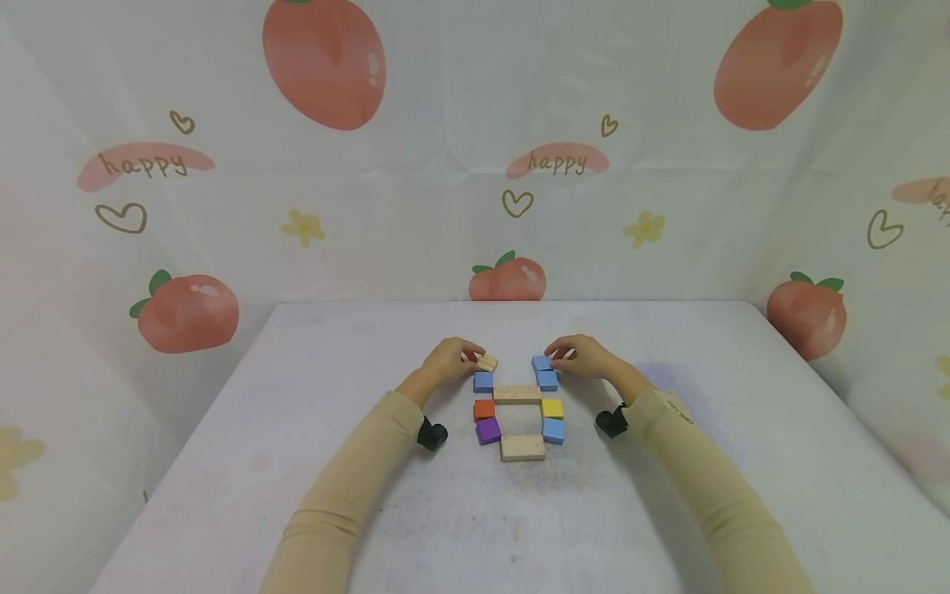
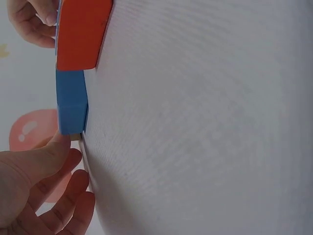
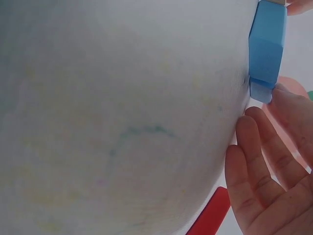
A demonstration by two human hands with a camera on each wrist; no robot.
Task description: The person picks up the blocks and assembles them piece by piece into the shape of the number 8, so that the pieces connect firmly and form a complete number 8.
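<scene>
My left hand (image 1: pixel 449 360) pinches a small plain wooden block (image 1: pixel 486 363) at the far left end of a block layout. In the left wrist view, most of that wooden block hides behind a dark blue block (image 2: pixel 72 103) and the fingertips. At the far right end, the thumb and fingers of my right hand (image 1: pixel 585 358) hold a light blue block (image 1: pixel 542 363). It lies against another light blue block (image 1: pixel 547 380). Between the two sides, a long wooden block (image 1: pixel 517 394) lies crosswise, just nearer than the hands.
Closer to me are an orange-red block (image 1: pixel 484 409) and a purple block (image 1: pixel 488 430) on the left. A yellow block (image 1: pixel 552 408) and a blue block (image 1: pixel 553 431) lie on the right. A wooden block (image 1: pixel 523 447) lies at the near end. A printed cloth (image 1: pixel 445 231) hangs behind the table.
</scene>
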